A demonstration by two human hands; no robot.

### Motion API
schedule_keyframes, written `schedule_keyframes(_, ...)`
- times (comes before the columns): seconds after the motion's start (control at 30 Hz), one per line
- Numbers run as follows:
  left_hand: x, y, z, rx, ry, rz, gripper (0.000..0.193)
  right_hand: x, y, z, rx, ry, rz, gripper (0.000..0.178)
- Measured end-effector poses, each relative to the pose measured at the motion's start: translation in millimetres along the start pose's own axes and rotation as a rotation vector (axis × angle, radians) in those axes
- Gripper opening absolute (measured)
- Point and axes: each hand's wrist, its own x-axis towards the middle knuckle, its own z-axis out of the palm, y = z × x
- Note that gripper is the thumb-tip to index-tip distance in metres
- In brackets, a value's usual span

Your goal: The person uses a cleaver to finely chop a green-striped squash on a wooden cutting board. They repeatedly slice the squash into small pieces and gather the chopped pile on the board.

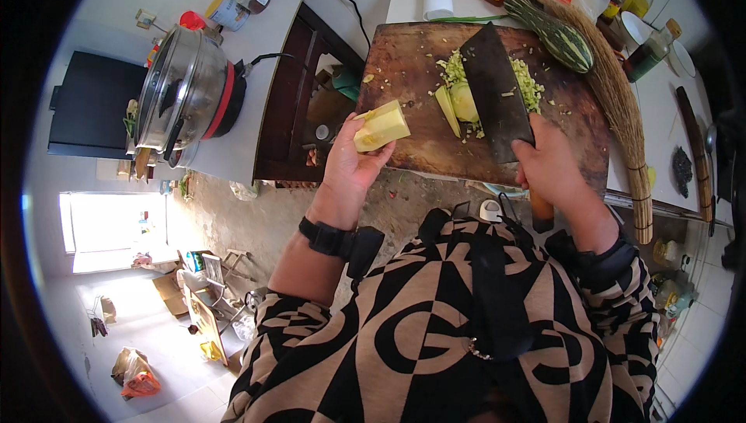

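White countertop runs across the far side of a small kitchen, with a dark wooden cutting board [412, 112] lying on it and a gap of bare floor showing below. Much of the lower view is filled by a patterned brown-and-black garment, which hides the elbows and the near edge of the counter. The cleaver's handle [542, 207] is mostly buried in the right hand [553, 165], only its end poking out below the fist. That hand is closed around the handle, and the broad dark cleaver [497, 97] lies flat-on across the board over a heap of chopped pale-green bits [528, 85] and two cut slices [457, 104]. The left hand [353, 163] is raised at the board's left edge, fingers curled round a yellowish squash chunk [381, 126]. A striped green squash [553, 33] lies at the board's far corner beside a straw broom [622, 104].
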Motion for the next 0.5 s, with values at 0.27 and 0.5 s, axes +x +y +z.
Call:
schedule_keyframes(0.27, -11, -17, 4, 0.186, 0.076, 0.264, 0.053, -2, 5, 10, -0.277, 0.017, -0.211, 0.022)
schedule_keyframes(0.5, -5, -57, -7, 0.756, 0.076, 0.846, 0.055, -5, -1, 18, -0.318, -0.006, -0.235, 0.018)
